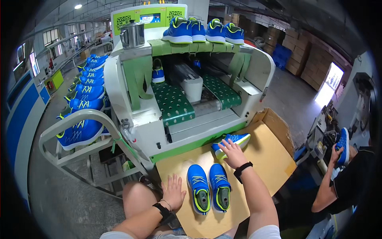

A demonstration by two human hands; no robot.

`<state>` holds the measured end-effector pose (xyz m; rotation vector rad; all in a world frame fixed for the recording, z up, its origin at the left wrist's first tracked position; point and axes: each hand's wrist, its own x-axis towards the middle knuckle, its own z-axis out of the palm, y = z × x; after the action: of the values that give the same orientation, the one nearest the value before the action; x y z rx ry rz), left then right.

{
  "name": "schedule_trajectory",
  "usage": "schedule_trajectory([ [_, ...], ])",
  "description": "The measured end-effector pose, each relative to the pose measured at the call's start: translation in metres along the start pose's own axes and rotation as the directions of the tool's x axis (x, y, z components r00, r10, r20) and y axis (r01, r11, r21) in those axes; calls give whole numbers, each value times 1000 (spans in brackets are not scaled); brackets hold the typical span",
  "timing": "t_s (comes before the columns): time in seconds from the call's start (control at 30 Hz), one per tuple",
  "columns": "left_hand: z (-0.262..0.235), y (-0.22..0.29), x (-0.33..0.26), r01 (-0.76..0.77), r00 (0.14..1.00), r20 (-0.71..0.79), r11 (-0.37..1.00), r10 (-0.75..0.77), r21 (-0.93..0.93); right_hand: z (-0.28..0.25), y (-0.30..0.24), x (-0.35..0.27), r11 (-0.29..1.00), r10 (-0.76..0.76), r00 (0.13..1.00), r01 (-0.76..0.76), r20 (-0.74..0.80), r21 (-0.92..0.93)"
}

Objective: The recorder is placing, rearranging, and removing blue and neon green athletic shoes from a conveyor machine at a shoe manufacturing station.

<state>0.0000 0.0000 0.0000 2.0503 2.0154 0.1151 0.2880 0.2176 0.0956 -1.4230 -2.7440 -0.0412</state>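
Observation:
A pair of blue sneakers [197, 185] with lime-green trim stands side by side on a tan cardboard sheet [185, 219], toes pointing away from me. To the left of the pair, my left hand [173, 192] rests flat on the cardboard with its fingers spread. Beyond the pair, another blue sneaker [241, 140] lies against the machine's front edge, its pale sole partly showing. My right hand [232, 154] reaches over this sneaker with fingers stretched apart and covers part of it. Whether the palm presses on it is hidden.
A white machine [147, 129] with perforated green belts [171, 99] stands ahead, one sneaker inside. More sneakers [178, 31] and a metal mug [132, 35] sit on top. At left, a rack [79, 117] carries several blue sneakers. At right, another person's hand holds a sneaker [343, 146].

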Motion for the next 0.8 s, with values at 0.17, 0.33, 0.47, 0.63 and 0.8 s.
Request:
schedule_trajectory([
  [0.17, -4, -4, 3, -2, 1000, 14, 1000, 3, -26, 12, 10, -5, 995, 1, 999, -6, -51, -97],
  [0.33, 0, -2, 4, -14, 1000, 0, 1000, 14, -28, 44, 34, -55, 996, -82, 929, 68, -360, -50],
  [0.47, 4, -4, 2, -15, 1000, 8, 999, 16, -50, 39, 24, -117, 984, 118, 942, -67, -314, 166],
  [0.63, 1, -1, 2, -11, 1000, 19, 998, 12, -67, 48, 20, -138, 449, 770, 605, -287, -204, 846],
  [0.8, -1, -3, 5, -11, 998, 58, 996, 17, -94, 75, 17, -61, 248, 967, 203, -625, -153, 741],
])
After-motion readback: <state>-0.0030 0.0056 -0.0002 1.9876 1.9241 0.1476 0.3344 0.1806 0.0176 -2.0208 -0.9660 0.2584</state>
